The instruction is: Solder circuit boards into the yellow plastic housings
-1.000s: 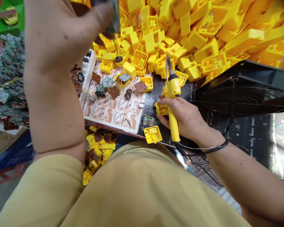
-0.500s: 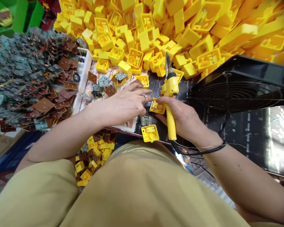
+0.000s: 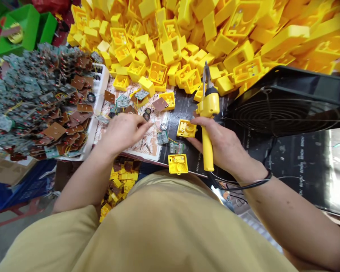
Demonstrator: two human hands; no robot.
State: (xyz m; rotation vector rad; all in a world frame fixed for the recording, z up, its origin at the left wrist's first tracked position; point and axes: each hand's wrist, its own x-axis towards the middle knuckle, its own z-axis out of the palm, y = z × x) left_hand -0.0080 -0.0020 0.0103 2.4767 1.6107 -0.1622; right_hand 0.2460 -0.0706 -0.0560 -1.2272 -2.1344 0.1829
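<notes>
In the head view my right hand (image 3: 225, 145) is wrapped round a yellow soldering gun (image 3: 208, 130), its metal tip pointing away from me. The thumb and a finger of that hand also reach a small yellow plastic case (image 3: 186, 128) with its open side up. My left hand (image 3: 126, 132) is over the patterned sheet, thumb and fingers drawn together; what they pinch, if anything, is hidden. Beside it lie small round speakers (image 3: 147, 113) and green circuit boards (image 3: 162, 138). Another open yellow case (image 3: 178, 164) rests at the bench's near edge.
Yellow cases (image 3: 172, 49) are heaped across the back. A pile of wired circuit boards (image 3: 45, 98) fills the left, beside a white tray's rim (image 3: 100, 90). A black fan (image 3: 283, 105) stands at the right. More yellow parts (image 3: 121, 181) are below the bench edge.
My left hand has moved left, away from the yellow case, and its fingers have drawn together. A speaker and a green board now show where it was. The right hand keeps the soldering gun.
</notes>
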